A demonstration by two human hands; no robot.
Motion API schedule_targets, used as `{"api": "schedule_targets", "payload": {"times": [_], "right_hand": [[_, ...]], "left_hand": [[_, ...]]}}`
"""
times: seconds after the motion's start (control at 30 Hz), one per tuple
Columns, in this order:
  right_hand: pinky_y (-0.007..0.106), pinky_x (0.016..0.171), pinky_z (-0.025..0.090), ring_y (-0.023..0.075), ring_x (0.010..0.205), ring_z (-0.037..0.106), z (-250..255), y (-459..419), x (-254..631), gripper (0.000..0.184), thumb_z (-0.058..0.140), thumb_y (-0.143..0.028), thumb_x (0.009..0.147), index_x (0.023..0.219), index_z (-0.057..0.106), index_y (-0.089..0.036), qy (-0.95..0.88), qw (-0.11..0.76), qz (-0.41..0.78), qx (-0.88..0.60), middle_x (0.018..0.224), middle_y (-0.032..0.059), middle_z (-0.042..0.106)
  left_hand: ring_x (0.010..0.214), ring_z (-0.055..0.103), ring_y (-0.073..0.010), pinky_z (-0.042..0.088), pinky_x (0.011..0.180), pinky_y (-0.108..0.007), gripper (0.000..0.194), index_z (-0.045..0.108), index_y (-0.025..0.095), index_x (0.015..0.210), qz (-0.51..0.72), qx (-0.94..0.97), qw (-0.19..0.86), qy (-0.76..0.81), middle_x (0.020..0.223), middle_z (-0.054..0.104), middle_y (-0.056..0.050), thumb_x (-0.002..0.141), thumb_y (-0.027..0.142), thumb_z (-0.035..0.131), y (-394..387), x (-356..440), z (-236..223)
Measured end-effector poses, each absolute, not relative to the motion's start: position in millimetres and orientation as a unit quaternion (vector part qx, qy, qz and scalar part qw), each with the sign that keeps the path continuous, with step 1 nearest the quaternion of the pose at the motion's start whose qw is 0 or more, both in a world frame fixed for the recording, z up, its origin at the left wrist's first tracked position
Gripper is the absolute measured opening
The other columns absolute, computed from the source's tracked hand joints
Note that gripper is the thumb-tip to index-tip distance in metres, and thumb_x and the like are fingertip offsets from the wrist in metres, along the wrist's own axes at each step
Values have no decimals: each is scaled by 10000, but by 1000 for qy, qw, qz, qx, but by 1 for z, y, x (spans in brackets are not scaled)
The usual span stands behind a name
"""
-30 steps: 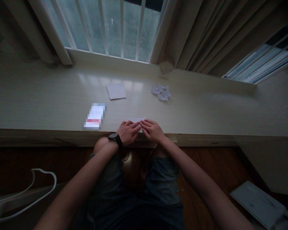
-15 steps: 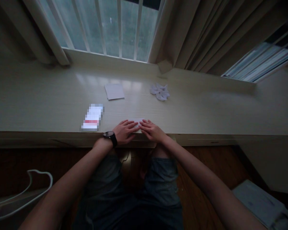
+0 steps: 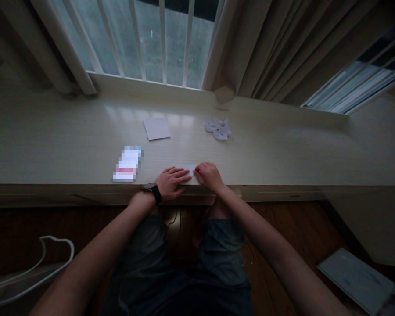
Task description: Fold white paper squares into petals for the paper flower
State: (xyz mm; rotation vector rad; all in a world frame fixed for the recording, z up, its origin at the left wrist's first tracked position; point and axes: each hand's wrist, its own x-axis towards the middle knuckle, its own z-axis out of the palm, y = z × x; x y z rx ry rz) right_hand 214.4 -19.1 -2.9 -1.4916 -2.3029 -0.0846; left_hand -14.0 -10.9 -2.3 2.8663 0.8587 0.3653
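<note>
A small piece of white paper (image 3: 191, 169) lies at the front edge of the pale ledge, partly hidden under my hands. My left hand (image 3: 171, 182), with a black watch (image 3: 152, 191) on its wrist, rests flat on the paper's left part, fingers stretched out. At the right end, my right hand (image 3: 210, 177) has its fingers curled, thumb and index finger pinching the paper's edge. Farther back lie a stack of square white paper (image 3: 157, 129) and, to its right, a cluster of folded white paper pieces (image 3: 218, 128).
A lit phone (image 3: 127, 164), its screen blurred out, lies left of my hands on the ledge (image 3: 299, 153). Curtains (image 3: 276, 48) and a barred window stand behind. Below are my knees, a white looped handle (image 3: 72, 250) at left and a flat grey object (image 3: 355, 276) at right.
My right hand has gone from lying flat with stretched fingers to a curled pinch at the paper's right end. The left hand stays flat. The view has shifted slightly.
</note>
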Motion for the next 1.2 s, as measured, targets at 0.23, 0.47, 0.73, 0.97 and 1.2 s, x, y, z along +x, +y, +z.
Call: {"api": "schedule_targets", "payload": {"times": [0.23, 0.47, 0.73, 0.97, 1.2], "right_hand": [[310, 793, 391, 219, 872, 524, 15, -5, 214, 132, 476, -106, 902, 907, 608, -109, -899, 29, -67, -431, 909, 122, 632], [316, 797, 410, 234, 896, 519, 15, 5, 222, 140, 470, -95, 906, 919, 609, -98, -896, 5, -86, -436, 911, 130, 624], [331, 797, 419, 231, 875, 508, 9, -15, 209, 129, 488, -118, 916, 923, 616, -103, -923, 41, -84, -374, 914, 119, 624], [326, 787, 420, 231, 881, 507, 14, -10, 214, 123, 492, -111, 911, 918, 614, -100, -919, 20, -73, -386, 909, 121, 622], [324, 807, 413, 234, 900, 508, 17, 0, 220, 132, 486, -96, 902, 901, 618, -102, -897, 5, -80, -435, 903, 127, 624]], "left_hand": [[1335, 390, -258, 238, 1111, -469, 560, 467, 313, 1374, 120, 948, 72, 285, 1470, 435, -29, 829, 405, 560, -11, -14, -3], [1333, 390, -258, 226, 1119, -470, 581, 466, 325, 1366, 120, 948, 80, 284, 1486, 409, -21, 804, 409, 590, -11, -15, -4], [1344, 378, -264, 225, 1127, -464, 660, 447, 297, 1375, 115, 946, 84, 292, 1495, 393, -45, 742, 347, 627, -11, -15, -3], [1330, 397, -265, 232, 1124, -458, 639, 489, 272, 1338, 113, 942, 95, 300, 1476, 423, -53, 712, 297, 615, -11, -14, -1], [1320, 410, -257, 249, 1114, -455, 658, 491, 267, 1335, 128, 938, 108, 302, 1475, 428, -42, 688, 268, 609, -11, -14, 0]]}}
